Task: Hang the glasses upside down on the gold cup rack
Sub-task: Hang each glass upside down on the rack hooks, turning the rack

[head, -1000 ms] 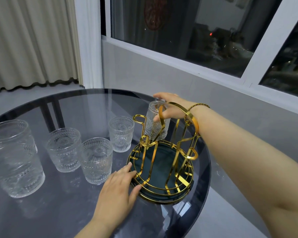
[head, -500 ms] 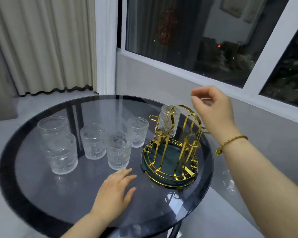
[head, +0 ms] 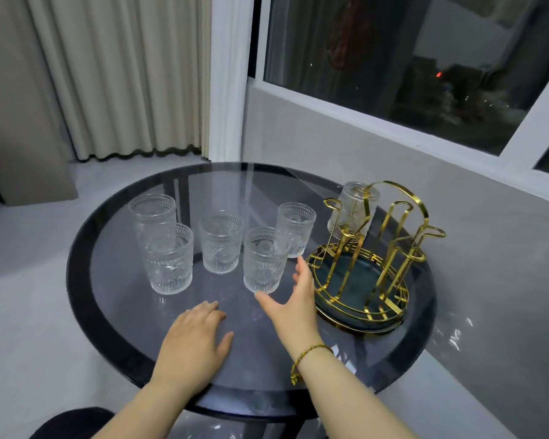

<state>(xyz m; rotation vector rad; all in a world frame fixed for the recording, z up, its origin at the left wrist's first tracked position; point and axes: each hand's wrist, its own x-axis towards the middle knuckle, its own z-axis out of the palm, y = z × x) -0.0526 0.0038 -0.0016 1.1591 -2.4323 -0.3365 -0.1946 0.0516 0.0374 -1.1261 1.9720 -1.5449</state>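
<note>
The gold cup rack [head: 393, 236] with a dark green base stands at the right side of the round table. One embossed glass [head: 354, 213] hangs upside down on its far-left prong. Several upright clear glasses stand to the left; the nearest glass [head: 263, 261] is just in front of my right hand [head: 293, 307], which is open with fingers spread, thumb and fingers either side of its base without touching. Another glass [head: 296, 228] stands behind it, and one more glass [head: 221, 242] is further left. My left hand [head: 194, 343] lies flat on the table, empty.
A dark round glass table [head: 108, 318] carries everything. Two more glasses [head: 167, 258] stand at the left, one behind the other. A grey wall and window sill run close behind the rack. Curtains hang at the far left.
My right hand let go of the hung glass, left the rack top and came down to the nearest upright glass. My left hand slid back from the rack base. The view pulled back.
</note>
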